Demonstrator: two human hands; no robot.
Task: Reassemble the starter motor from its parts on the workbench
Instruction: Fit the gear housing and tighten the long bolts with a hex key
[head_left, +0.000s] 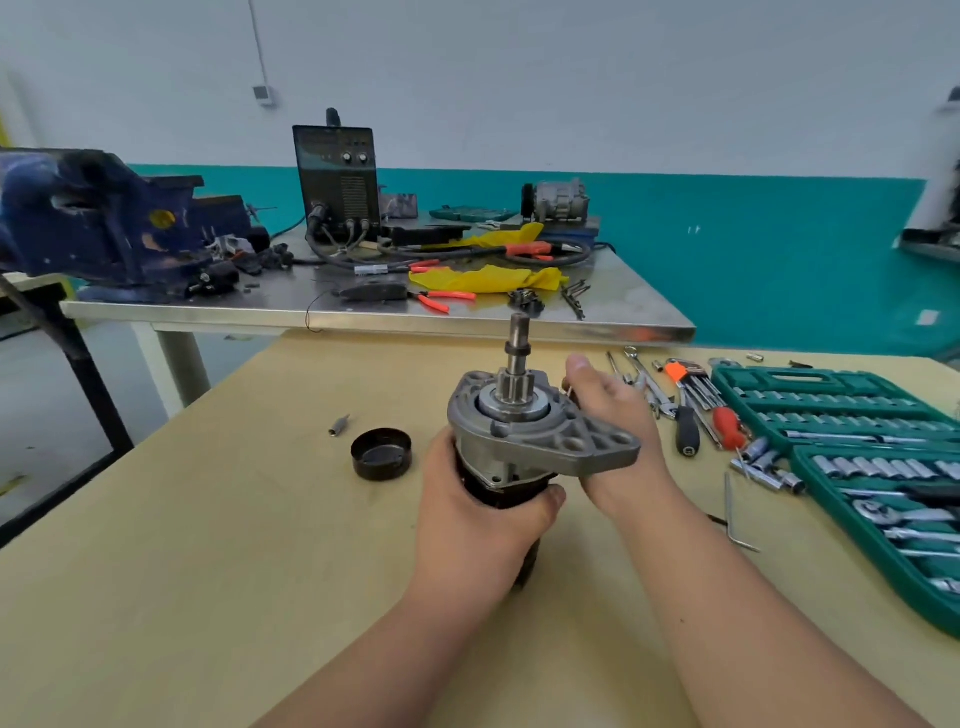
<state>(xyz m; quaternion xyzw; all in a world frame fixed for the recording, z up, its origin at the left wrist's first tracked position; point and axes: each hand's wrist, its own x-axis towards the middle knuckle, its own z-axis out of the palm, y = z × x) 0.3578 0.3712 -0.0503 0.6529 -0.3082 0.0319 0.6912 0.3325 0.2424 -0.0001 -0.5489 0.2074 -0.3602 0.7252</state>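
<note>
On the pale worktop, left of the green socket set case, the starter motor is held upright, pinion shaft up. The left hand wraps its black body. The right hand rests behind the drive-end housing, thumb raised, fingers hidden, so its grip is unclear. The housing is likely being seated; next it probably needs aligning and bolting. The black end cap and a small bit lie nearby.
</note>
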